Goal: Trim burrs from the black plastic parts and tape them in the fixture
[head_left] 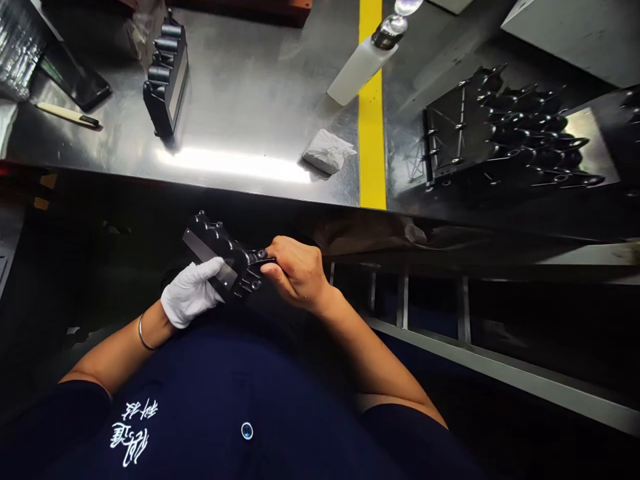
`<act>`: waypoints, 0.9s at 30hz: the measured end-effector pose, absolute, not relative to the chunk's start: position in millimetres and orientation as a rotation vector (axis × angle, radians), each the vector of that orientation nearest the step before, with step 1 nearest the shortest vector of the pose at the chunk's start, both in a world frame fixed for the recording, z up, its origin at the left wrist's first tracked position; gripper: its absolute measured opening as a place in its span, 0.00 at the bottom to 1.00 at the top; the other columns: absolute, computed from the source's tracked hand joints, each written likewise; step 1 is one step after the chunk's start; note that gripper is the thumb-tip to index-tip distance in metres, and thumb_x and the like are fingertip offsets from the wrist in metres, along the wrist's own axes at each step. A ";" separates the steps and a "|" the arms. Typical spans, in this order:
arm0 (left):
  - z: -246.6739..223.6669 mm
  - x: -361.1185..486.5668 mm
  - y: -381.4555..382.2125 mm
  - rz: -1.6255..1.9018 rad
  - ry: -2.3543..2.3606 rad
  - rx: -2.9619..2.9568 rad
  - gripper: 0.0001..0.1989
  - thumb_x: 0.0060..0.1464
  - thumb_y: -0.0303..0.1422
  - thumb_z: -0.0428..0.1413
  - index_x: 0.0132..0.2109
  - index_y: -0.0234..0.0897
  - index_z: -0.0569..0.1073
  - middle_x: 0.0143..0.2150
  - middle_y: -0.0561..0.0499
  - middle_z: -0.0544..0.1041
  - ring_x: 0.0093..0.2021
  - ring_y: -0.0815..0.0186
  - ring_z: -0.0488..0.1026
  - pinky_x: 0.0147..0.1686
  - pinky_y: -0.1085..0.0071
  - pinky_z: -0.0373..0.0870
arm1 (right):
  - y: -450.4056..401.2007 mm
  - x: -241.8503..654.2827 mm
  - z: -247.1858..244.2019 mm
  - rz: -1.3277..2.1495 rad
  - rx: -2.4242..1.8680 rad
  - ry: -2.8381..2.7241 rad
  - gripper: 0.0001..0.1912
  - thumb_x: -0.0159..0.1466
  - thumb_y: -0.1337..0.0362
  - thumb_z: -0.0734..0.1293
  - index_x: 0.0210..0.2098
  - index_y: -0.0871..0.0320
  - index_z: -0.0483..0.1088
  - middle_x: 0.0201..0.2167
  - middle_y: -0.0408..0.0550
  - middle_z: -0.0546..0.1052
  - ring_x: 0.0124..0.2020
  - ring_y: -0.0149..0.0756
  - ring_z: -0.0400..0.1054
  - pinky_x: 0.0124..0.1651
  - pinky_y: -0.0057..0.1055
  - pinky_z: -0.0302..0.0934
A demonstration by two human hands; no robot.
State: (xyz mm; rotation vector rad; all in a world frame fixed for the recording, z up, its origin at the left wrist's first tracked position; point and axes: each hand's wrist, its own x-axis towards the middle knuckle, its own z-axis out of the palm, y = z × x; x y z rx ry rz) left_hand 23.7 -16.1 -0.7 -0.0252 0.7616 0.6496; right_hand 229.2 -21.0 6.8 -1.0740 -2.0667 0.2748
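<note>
My left hand (pixel 193 293), in a white glove, is closed around a black moulded part (pixel 219 248) with a flat strip along one side and several round bosses. The part is held tilted in front of my body, below the table's front edge. My bare right hand (pixel 299 272) is closed at the part's right end. Between its thumb and fingers a thin dark piece shows, and I cannot tell whether it is a tool or a bit of the part. Another black moulded part (pixel 167 77) of similar look stands on the table at the upper left.
On the metal table (pixel 240 100) lie a crumpled white cloth or tissue (pixel 329 152) and a cream-handled tool (pixel 67 115). A white bottle (pixel 356 70) stands by the yellow stripe (pixel 373 133). Several black parts (pixel 530 130) are grouped on the right. A metal frame (pixel 435 340) runs below.
</note>
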 end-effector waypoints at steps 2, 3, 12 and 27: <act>4.4 26.0 -13.5 0.650 0.757 -0.185 0.12 0.62 0.23 0.46 0.42 0.30 0.74 0.30 0.50 0.79 0.31 0.70 0.79 0.35 0.78 0.77 | -17.6 234.3 8.4 0.288 -1.093 -2.035 0.18 0.71 0.61 0.52 0.28 0.58 0.65 0.20 0.44 0.66 0.22 0.30 0.59 0.27 0.27 0.54; 6.6 26.3 -12.0 0.649 0.755 -0.245 0.14 0.63 0.24 0.44 0.45 0.30 0.74 0.31 0.49 0.80 0.33 0.71 0.79 0.36 0.79 0.77 | -15.5 237.2 9.3 0.292 -1.105 -2.035 0.17 0.70 0.62 0.53 0.28 0.58 0.65 0.20 0.44 0.67 0.22 0.30 0.60 0.27 0.27 0.54; 10.9 23.7 -12.3 0.593 0.764 -0.349 0.16 0.65 0.26 0.42 0.49 0.28 0.73 0.34 0.46 0.81 0.34 0.70 0.80 0.37 0.80 0.77 | 2.7 253.1 17.1 0.259 -1.025 -2.287 0.17 0.67 0.60 0.61 0.22 0.58 0.67 0.16 0.41 0.63 0.19 0.27 0.56 0.22 0.28 0.45; 11.5 32.3 -13.2 0.520 0.777 -0.298 0.15 0.64 0.28 0.44 0.44 0.27 0.75 0.36 0.46 0.81 0.36 0.68 0.80 0.41 0.75 0.76 | 1.9 277.5 20.0 1.862 -0.685 -2.066 0.24 0.66 0.51 0.61 0.23 0.62 0.73 0.14 0.39 0.62 0.17 0.23 0.54 0.21 0.25 0.48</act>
